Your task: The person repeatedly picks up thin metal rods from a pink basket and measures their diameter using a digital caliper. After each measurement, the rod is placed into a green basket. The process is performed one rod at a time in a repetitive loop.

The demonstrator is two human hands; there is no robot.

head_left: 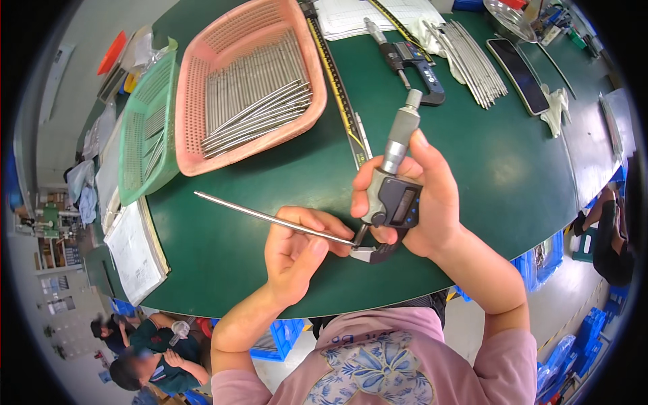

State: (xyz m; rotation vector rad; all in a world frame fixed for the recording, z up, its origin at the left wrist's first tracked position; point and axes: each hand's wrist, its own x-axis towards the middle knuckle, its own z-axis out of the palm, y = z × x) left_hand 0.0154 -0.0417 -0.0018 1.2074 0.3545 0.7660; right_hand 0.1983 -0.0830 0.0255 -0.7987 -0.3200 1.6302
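thumb [312, 252] to bent fingers [302, 217], pinched a thin steel rod [253, 214] in the left hand [287, 270] and half-closed the right hand [437, 209] around a digital micrometer [387, 192]. had the rod's tip at the micrometer's gap, between both hands, with a pink basket [191, 115] of rods [253, 81] beyond the left hand.

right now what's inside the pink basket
The pink basket holds many thin metal rods, most lying side by side, with some aslant at the near end. Whatever lies beneath the top rods, including the floor under them, is covered.
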